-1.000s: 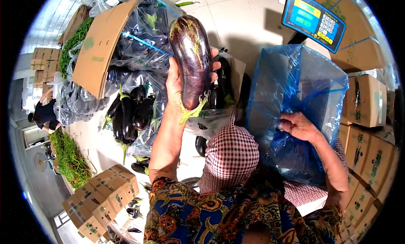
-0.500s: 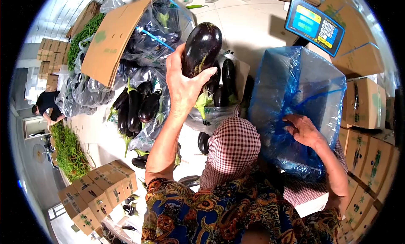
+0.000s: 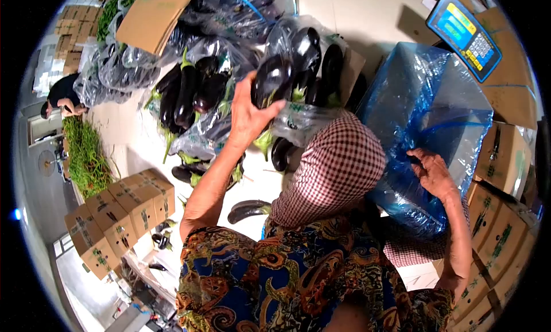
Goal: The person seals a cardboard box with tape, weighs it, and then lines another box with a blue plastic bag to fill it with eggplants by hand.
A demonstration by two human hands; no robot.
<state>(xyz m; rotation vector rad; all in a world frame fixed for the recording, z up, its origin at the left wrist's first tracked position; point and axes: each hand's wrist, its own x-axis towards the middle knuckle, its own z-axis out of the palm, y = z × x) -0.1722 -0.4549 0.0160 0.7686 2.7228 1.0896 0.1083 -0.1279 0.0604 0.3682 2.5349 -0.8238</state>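
My left hand [image 3: 249, 117] is wrapped round a large, glossy dark purple eggplant [image 3: 273, 78], with its green stem end hanging below. More eggplants [image 3: 185, 96] lie in an open clear plastic bag to the left of that hand. Just beyond it, another group of eggplants [image 3: 305, 48] rests in clear plastic. On the right, my right hand [image 3: 434, 176] has its fingers curled in at the blue plastic bag [image 3: 396, 131], which lines an open box. The fingertips seem to pinch its film. A single eggplant [image 3: 249, 211] lies on the floor near my body.
A digital scale display [image 3: 466, 36] stands behind the blue bag. Cardboard cartons [image 3: 123, 220] are stacked at the lower left, and more cartons [image 3: 502, 217] at the right. Green peppers [image 3: 86, 157] lie in a heap at the left, near another person [image 3: 64, 95]. My checked-cloth knee [image 3: 344, 160] is between my hands.
My left hand has lowered the eggplant toward me. My right fingers have curled in more at the blue bag. The view has shifted, and the floor eggplant near me now shows fully.
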